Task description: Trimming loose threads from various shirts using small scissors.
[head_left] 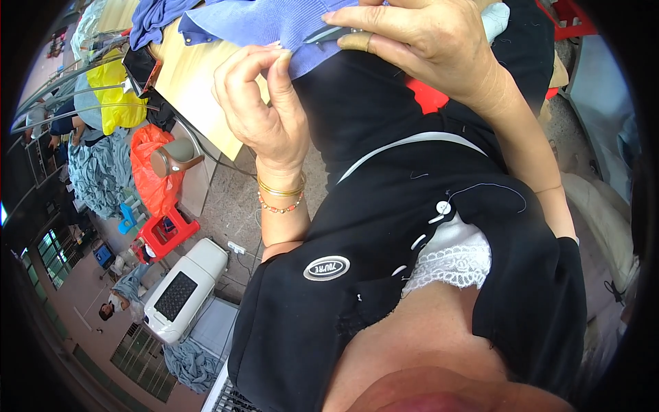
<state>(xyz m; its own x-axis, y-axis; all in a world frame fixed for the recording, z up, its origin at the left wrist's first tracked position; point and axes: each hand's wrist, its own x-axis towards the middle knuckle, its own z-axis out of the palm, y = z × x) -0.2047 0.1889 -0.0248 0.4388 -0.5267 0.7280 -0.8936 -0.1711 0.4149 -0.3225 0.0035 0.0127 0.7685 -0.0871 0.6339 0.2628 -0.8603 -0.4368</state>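
Note:
A blue ribbed knit garment (pixel 254 24) lies over the table edge and across my lap. My left hand (pixel 264 103) has thumb and forefinger pinched together at the garment's near edge. Gold bangles and a beaded bracelet circle that wrist. From the right, my right hand (pixel 425 44) grips a pair of small thread snips (pixel 328 33), partly hidden by the fingers. Their blades point left, toward the pinched fingertips, just over the knit. A tan band wraps one finger of this hand. Any thread between the hands is too fine to make out.
The light wooden table (pixel 206 89) stands at the upper left. Beside it are a yellow bag (pixel 113 93), a red bag (pixel 147 158), a lidded cup (pixel 175 158) and a red stool (pixel 168 230). Grey-blue garments (pixel 99 172) lie heaped farther left. A white machine (pixel 185 288) sits at lower left.

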